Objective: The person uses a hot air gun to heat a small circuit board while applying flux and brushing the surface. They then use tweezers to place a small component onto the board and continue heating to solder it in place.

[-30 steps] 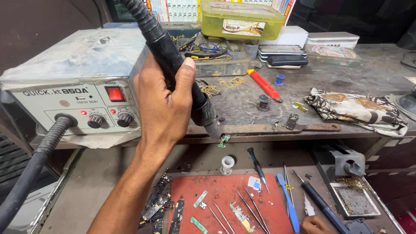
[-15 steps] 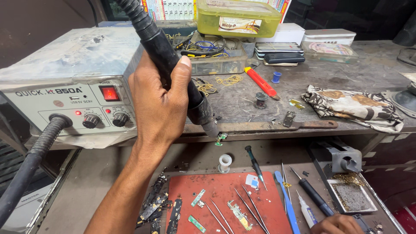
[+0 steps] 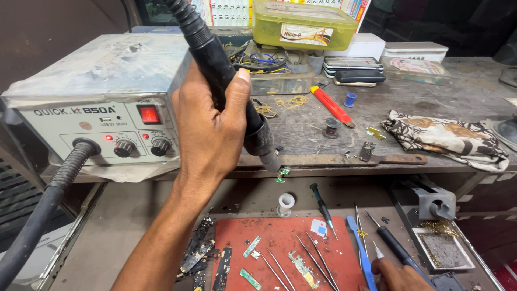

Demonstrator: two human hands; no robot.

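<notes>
Yellow-green box (image 3: pixel 304 24): lidded, translucent, at the back of the bench; contents too dim to tell.
Clear tray (image 3: pixel 272 67): sits under that box, holds a tangle of blue and dark wires and small parts.
White boxes (image 3: pixel 412 52): closed, stacked at the right rear.
Small metal tray (image 3: pixel 442 250): on the lower shelf at right, dusty grey inside, gold-coloured shavings at its upper rim.
Hot-air handpiece (image 3: pixel 226 81): black, held up in front of the grey rework station (image 3: pixel 102 102), above the bench edge.
Long axis: slanted, hose end up and to the left, nozzle down and to the right.
Nozzle: points down at a tiny green board piece (image 3: pixel 281 174) on the shelf edge, just beside it.
Left hand (image 3: pixel 207 129): fingers and thumb wrapped tight round the handpiece's middle.
Right hand (image 3: pixel 398 275): only knuckles show at the bottom edge, near a blue tool (image 3: pixel 361 253); whether it grips anything, I cannot tell.
Red mat (image 3: pixel 285 253): below, strewn with tweezers and green circuit strips.
</notes>
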